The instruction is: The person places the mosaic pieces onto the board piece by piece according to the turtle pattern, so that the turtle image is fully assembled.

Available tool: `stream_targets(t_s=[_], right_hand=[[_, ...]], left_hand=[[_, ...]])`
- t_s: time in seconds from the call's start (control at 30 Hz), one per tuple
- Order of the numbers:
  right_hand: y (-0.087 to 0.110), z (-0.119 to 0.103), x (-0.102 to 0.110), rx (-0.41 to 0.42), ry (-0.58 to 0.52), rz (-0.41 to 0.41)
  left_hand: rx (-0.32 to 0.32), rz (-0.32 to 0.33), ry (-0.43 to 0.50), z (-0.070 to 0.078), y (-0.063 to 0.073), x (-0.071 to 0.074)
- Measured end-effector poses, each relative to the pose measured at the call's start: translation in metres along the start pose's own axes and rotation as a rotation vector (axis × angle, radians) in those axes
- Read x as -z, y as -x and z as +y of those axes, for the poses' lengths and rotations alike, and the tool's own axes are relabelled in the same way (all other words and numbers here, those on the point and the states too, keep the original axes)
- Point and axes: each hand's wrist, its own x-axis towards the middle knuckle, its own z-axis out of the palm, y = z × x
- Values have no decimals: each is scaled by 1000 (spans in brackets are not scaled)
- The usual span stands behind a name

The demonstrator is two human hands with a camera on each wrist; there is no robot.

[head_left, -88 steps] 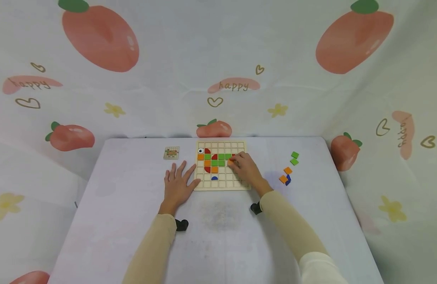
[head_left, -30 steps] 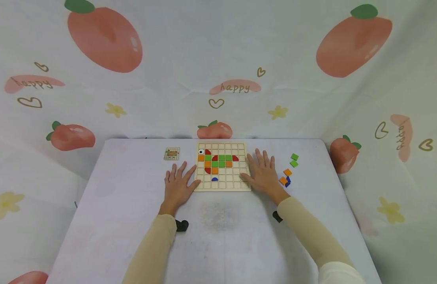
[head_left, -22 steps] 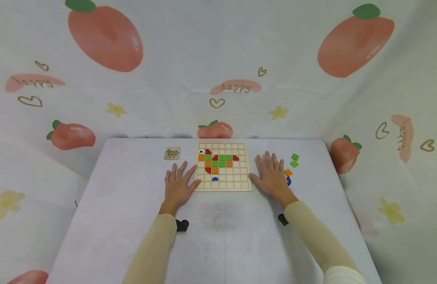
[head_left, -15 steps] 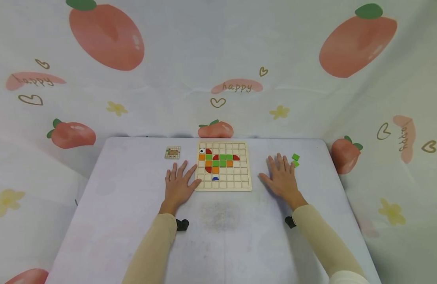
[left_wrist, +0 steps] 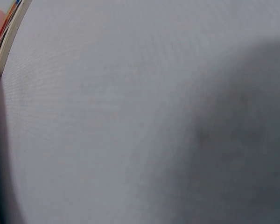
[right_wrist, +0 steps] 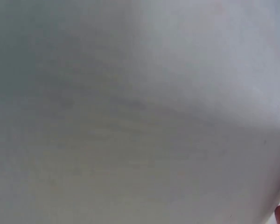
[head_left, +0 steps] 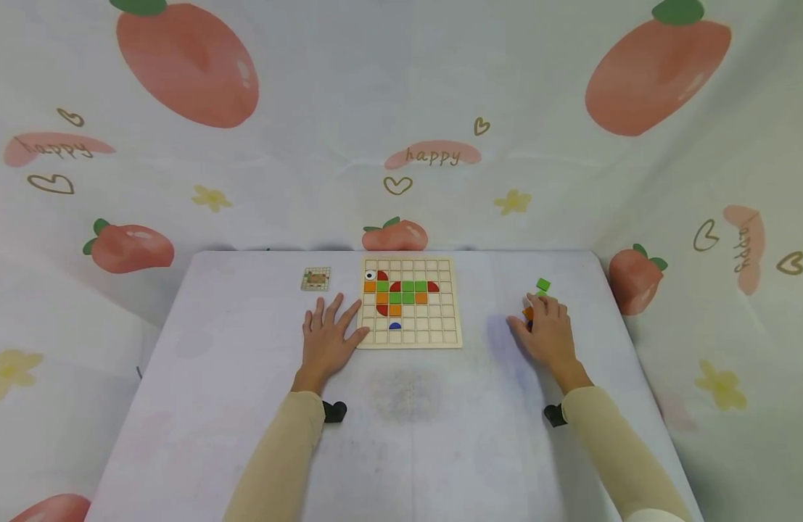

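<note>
In the head view my left hand (head_left: 326, 339) lies with fingers spread, its thumb and index finger touching the left edge of the wooden grid board (head_left: 434, 335). Coloured tiles sit on the board: an eye tile (head_left: 371, 275), red rounded pieces, green and orange squares, and a blue half-round piece (head_left: 394, 326) lower down. My right hand (head_left: 550, 335) is over the loose tiles on the right, fingers a little bent. An orange tile (head_left: 528, 313) shows beside its index finger, a green tile (head_left: 543, 284) just beyond. The hand hides the other loose tiles.
A small pattern card (head_left: 315, 279) lies left of the board. The white-covered table (head_left: 408, 449) meets a fabric backdrop printed with fruit at the back and sides. Both wrist views show mostly blurred white cloth, with a board edge (left_wrist: 13, 39) in the left one.
My right hand has left the board, where it was at an orange tile, and moved right to the loose tiles; its fingers, spread earlier, now bend. The left hand stays put.
</note>
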Motion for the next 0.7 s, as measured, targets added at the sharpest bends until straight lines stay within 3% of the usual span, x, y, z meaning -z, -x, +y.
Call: stream_targets(t_s=[0.23,0.7], right_hand=[[1,4,2,-49,-16,92],[0,1,7,-167,-4,28]], left_hand=[[11,-15,2,1,-2,1],[12,-16,6,1,0,1]])
